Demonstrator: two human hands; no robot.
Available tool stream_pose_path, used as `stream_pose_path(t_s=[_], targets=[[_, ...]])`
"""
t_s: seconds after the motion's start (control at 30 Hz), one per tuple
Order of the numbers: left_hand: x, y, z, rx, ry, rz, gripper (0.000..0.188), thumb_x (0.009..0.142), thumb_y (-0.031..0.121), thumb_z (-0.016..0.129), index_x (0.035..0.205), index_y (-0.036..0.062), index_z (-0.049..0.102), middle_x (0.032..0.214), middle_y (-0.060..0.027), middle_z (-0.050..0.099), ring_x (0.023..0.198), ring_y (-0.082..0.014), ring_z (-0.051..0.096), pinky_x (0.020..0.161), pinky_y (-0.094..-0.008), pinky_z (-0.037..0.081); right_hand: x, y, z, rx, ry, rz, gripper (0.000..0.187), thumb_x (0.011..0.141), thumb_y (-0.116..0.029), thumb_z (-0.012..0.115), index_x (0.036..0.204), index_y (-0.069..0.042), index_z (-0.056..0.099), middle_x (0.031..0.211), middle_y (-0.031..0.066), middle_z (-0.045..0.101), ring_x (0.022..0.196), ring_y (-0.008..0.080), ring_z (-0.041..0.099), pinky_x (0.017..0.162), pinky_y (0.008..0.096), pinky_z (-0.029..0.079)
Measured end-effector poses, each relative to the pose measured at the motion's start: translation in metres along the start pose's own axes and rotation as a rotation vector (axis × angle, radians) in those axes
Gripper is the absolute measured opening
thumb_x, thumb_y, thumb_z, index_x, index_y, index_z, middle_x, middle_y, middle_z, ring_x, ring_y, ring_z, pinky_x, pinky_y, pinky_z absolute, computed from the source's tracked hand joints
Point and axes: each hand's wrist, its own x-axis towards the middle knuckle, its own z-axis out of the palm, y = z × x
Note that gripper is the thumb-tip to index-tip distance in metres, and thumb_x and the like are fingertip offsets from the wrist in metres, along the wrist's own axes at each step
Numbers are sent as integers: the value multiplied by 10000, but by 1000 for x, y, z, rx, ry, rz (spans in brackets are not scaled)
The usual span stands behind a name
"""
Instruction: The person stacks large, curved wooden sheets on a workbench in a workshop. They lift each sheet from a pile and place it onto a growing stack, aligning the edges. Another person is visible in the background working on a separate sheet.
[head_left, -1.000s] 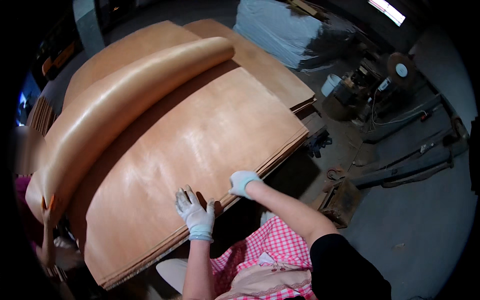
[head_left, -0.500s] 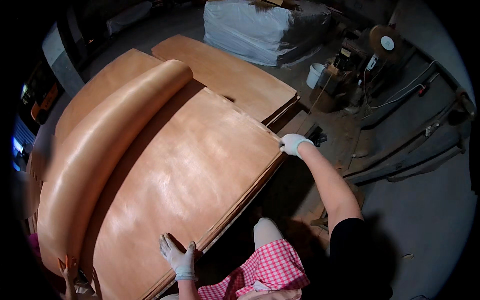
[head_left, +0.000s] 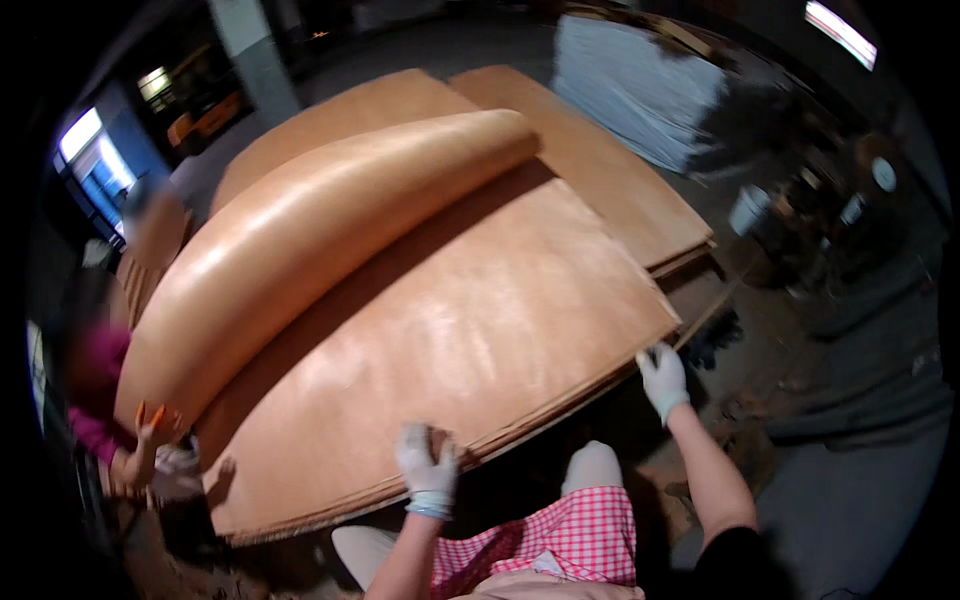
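A broad stack of thin tan wood veneer sheets (head_left: 470, 330) lies before me, its layered edge towards my body. My left hand (head_left: 428, 468), in a white glove, is over the near edge, thumb apart from the fingers; they are slightly blurred. At the right end of that edge, near the corner, my gloved right hand (head_left: 664, 382) has its fingers closed on the sheet edge. Across the far side of the stack lies a large curled-over veneer sheet (head_left: 330, 215), shaped like a long roll. Neither of my hands touches the curled part.
Another veneer stack (head_left: 610, 190) adjoins at the back right. At the left, a co-worker in a purple sleeve (head_left: 95, 430) holds a hand by the curl's end; a second person stands farther back. Beyond are a plastic-wrapped pile (head_left: 635, 95), a white bucket (head_left: 748, 210) and a pillar (head_left: 255, 60).
My view has swung left, shifting the scene rightward. My left hand has gone from flat to more bent fingers. My right hand sits slightly nearer me than the corner. The co-worker shows more.
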Motion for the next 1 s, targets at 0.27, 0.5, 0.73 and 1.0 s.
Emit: stream_pose_path(t_s=[0.27, 0.5, 0.73, 1.0], targets=[[-55, 87, -70, -452, -89, 282, 338, 726, 198, 785, 976, 20, 644, 975, -153, 662, 925, -322, 634, 828, -400, 515, -191, -179, 51, 510, -650, -132, 158, 894, -128, 633, 960, 12, 602, 1143, 144, 605, 981, 177, 590, 835, 304, 490], [-101, 55, -104, -760, -56, 61, 248, 780, 128, 708, 1009, 38, 670, 910, -118, 638, 838, -265, 619, 771, -334, 510, -251, -208, 80, 616, -863, -147, 283, 912, -186, 640, 1066, 39, 563, 1305, 209, 514, 1060, 182, 557, 887, 302, 459], [-128, 10, -99, -1102, 11, -322, 58, 824, 8, 671, 881, 10, 681, 863, -46, 626, 774, -127, 594, 732, -265, 493, -278, -251, 111, 528, -860, -187, 450, 924, -303, 643, 1198, 39, 537, 1284, 216, 532, 1170, 254, 536, 975, 368, 445], [-114, -159, -173, -1143, 646, -597, 86, 807, -77, 651, 788, 7, 656, 781, -61, 680, 692, -120, 618, 655, -264, 520, -176, -195, 105, -97, -783, -421, 125, 874, -120, 652, 939, -13, 654, 896, 125, 655, 847, 229, 640, 799, 335, 504]])
